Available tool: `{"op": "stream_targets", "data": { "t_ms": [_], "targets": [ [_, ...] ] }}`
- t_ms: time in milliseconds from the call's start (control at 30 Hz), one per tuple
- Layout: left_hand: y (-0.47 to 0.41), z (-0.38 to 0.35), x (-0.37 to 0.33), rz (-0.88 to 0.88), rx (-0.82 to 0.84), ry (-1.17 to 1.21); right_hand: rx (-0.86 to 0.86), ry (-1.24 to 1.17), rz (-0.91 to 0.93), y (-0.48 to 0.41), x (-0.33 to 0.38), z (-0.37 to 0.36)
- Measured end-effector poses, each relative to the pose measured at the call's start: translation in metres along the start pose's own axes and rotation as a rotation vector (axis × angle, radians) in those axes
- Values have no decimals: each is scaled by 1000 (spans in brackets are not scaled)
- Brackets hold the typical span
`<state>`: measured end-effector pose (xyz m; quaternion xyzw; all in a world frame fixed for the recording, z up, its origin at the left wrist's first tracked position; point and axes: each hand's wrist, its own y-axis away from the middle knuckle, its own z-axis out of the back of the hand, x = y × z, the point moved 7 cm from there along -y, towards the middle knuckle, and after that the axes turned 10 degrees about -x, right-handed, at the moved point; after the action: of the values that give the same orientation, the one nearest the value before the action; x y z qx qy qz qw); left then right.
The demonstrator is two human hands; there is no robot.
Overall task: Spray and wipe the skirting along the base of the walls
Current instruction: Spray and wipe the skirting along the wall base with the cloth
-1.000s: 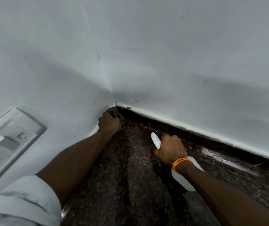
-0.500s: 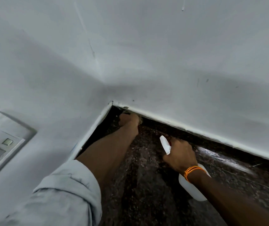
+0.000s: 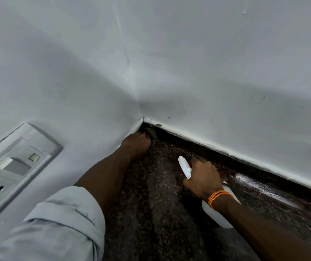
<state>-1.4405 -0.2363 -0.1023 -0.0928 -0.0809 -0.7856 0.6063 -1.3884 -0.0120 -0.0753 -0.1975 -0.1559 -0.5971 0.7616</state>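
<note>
My left hand [image 3: 136, 144] is closed around a dark greenish cloth [image 3: 152, 133] and presses it into the corner where the two white walls meet. A dark speckled stone skirting [image 3: 254, 170] runs along the wall base to the right, wet and shiny in one stretch. My right hand [image 3: 203, 178] grips a white spray bottle [image 3: 219, 213] by its neck, just off the skirting. The bottle's white nozzle [image 3: 185, 167] points up and to the left. An orange thread band circles my right wrist.
A white switch and socket plate [image 3: 17, 170] is set in the left wall, low down. The dark speckled floor [image 3: 160, 204] fills the space between my arms. A white painted edge [image 3: 226, 149] tops the skirting.
My left hand with the cloth has moved back left into the corner after sliding right along the skirting. The right hand and bottle have stayed in about the same place.
</note>
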Motion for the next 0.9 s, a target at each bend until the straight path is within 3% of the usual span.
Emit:
{"op": "stream_targets", "data": {
  "t_ms": [333,433,633,767,833,900],
  "targets": [
    [25,-22,-31,-395,31,-706,-23,-160,-6,-17,43,-3],
    [46,-19,-52,-557,192,-860,-2,-172,-46,-19,42,-3],
    [69,-21,-54,-615,257,-909,172,-266,-176,-23,39,-6],
    [87,-21,-53,-594,291,-717,231,-377,-302,-17,40,-10],
    [94,-13,-48,-584,274,-615,258,-436,-380,-14,39,-12],
    [96,-15,-35,-506,192,-711,298,-466,-408,-14,38,-14]
  ]
}}
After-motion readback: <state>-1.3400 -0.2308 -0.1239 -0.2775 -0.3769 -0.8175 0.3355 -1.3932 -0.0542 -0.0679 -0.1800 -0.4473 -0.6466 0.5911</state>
